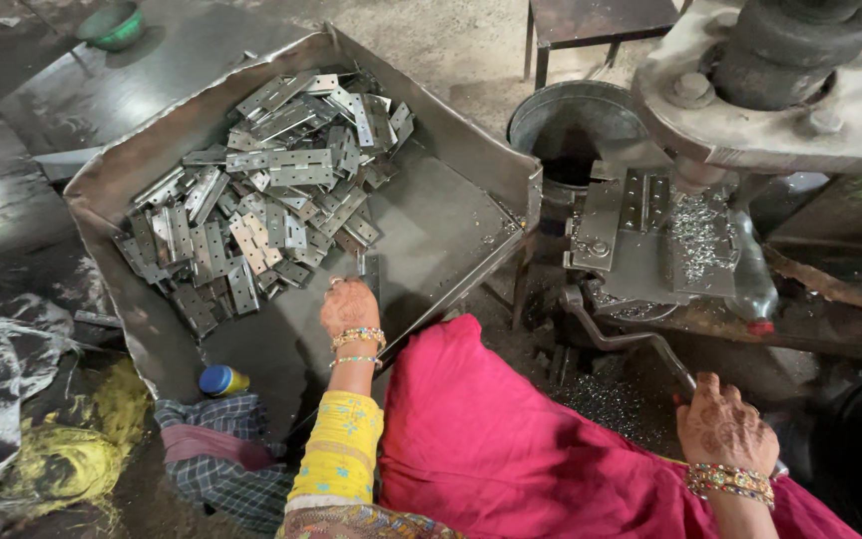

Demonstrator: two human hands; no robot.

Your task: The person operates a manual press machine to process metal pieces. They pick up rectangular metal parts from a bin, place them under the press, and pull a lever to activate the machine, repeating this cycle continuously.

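**Hinge plate in one hand, press lever in the other**

Head view: the left hand rests inside the sheet-metal tray, fingers closed on a single hinge plate that stands up just beyond the fingertips; the right hand is wrapped tight round the end of the press lever, which runs up and away from that grip to the press bed.

Risks, as judgements: the plate is pinched by its near end only, so it could twist or slip out of the fingers; its stamped edges look sharp and could cut bare skin; a pull on the lever while fingers are near the bed could trap them under the press head; the pink cloth lies just beside the lever and could snag on it; the bangles could catch on the tray's edge.

Containers: the tray holds a heap of hinge plates, piled well beyond the left grip toward the far corner, while the floor of the tray around the hand holds only the one plate; a round metal bucket stands past the tray beside the press, its contents too dark to tell; a green bowl sits far off; metal shavings litter the bed.
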